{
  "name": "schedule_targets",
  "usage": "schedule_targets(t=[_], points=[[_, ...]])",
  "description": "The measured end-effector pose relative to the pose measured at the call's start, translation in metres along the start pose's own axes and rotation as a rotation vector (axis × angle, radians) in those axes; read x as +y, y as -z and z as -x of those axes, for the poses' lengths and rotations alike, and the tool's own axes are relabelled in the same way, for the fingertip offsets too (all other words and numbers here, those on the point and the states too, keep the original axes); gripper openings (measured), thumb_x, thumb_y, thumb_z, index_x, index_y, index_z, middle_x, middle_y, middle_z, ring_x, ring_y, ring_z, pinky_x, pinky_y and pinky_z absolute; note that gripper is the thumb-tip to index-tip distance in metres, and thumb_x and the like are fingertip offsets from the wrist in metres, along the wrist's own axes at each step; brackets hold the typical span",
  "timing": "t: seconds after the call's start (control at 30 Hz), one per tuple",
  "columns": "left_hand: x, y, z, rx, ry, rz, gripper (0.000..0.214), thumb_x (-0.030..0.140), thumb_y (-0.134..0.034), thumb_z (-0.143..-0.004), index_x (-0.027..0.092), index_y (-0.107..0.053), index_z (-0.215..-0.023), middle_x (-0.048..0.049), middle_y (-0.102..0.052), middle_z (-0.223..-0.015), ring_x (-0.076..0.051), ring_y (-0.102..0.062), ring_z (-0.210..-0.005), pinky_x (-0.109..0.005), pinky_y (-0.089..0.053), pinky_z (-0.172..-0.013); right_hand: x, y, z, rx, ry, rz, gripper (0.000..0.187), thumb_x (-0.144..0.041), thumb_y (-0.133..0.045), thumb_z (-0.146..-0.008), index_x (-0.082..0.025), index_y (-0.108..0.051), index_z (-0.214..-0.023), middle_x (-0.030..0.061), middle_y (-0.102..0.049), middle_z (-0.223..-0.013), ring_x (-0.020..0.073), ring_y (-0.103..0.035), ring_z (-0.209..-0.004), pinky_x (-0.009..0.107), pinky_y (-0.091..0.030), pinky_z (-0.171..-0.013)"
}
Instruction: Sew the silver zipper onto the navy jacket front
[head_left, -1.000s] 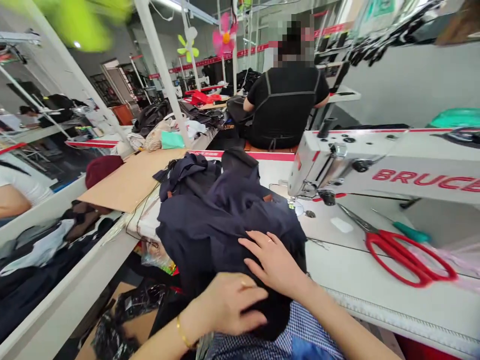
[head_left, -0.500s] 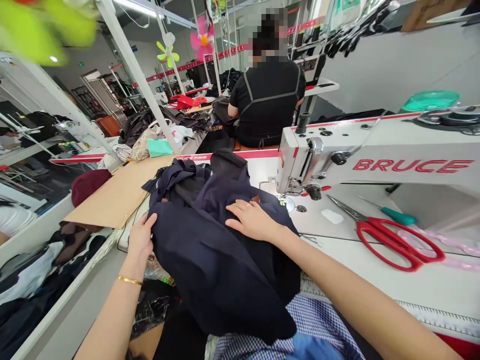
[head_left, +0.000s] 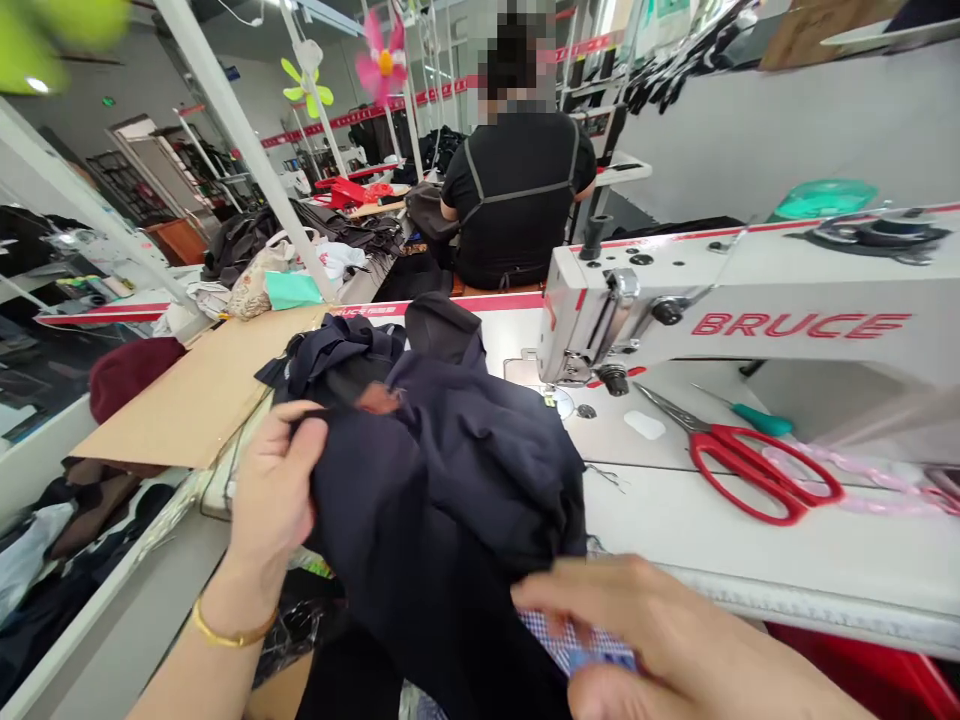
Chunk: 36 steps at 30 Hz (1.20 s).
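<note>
A dark navy garment (head_left: 450, 450) lies bunched over the table's front edge and hangs down toward my lap. My left hand (head_left: 277, 480) pinches its left edge between thumb and fingers. A small brown patch (head_left: 381, 398) shows on the cloth near that hand. Low on the right, my right hand (head_left: 630, 620) is slightly blurred beside the garment's lower edge. Its thumb and fingers are apart, with nothing seen between them. The sewing machine (head_left: 600, 320) stands just beyond the garment to the right, its needle area beside the cloth.
Red-handled scissors (head_left: 757, 470), a teal-handled awl (head_left: 761, 418) and a white oval piece (head_left: 643, 425) lie on the machine bed. Brown board (head_left: 195, 390) covers the left side, with a maroon cloth (head_left: 131, 375) at its edge. A co-worker (head_left: 521, 200) sits ahead, back turned.
My right hand has come off the top of the garment and moved down toward me. My left hand has lifted the cloth's left edge a little. The view has shifted slightly.
</note>
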<state>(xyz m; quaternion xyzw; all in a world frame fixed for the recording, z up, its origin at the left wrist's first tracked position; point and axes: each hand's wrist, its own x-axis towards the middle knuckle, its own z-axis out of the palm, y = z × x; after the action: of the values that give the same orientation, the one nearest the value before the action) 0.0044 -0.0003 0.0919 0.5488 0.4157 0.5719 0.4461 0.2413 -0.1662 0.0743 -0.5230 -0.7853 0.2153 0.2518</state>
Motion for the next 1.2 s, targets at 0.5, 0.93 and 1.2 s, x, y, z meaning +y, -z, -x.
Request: schedule_targets(t=[0.5, 0.93, 1.2], points=[[0.015, -0.044, 0.043, -0.719, 0.578, -0.162, 0.042, 0.056, -0.054, -0.073, 0.019, -0.068, -0.084, -0.0072, -0.066, -0.092, -0.021, -0.059, -0.084, -0.029, -0.049, -0.069, 0.011, -0.063, -0.039, 0.658, 0.061, -0.052, 0.034, -0.035, -0.038, -0.092, -0.016, -0.062, -0.077, 0.0024, -0.065, -0.067, 0.0140, -0.062, -0.066, 0.024, -0.047, -0.062], [0.015, -0.022, 0.044, -0.648, 0.622, -0.268, 0.031, 0.046, -0.056, -0.075, 0.018, -0.063, -0.087, -0.0036, -0.065, -0.075, -0.018, -0.060, -0.070, -0.029, -0.050, -0.064, -0.014, -0.070, -0.049, 0.452, 0.027, -0.214, 0.019, -0.028, -0.051, -0.082, -0.016, -0.058, -0.095, 0.0022, -0.065, -0.077, 0.0135, -0.060, -0.063, 0.022, -0.042, -0.057], [0.059, -0.079, -0.033, -0.440, -0.734, -0.831, 0.024, 0.033, -0.042, -0.082, 0.022, -0.061, -0.091, 0.0011, -0.057, -0.082, -0.018, -0.056, -0.082, -0.033, -0.044, -0.085, -0.020, -0.045, -0.078, 0.280, -0.015, -0.664, 0.033, -0.027, -0.044, -0.084, -0.016, -0.036, -0.054, -0.0053, -0.042, -0.056, 0.0049, -0.043, -0.053, 0.014, -0.033, -0.052]])
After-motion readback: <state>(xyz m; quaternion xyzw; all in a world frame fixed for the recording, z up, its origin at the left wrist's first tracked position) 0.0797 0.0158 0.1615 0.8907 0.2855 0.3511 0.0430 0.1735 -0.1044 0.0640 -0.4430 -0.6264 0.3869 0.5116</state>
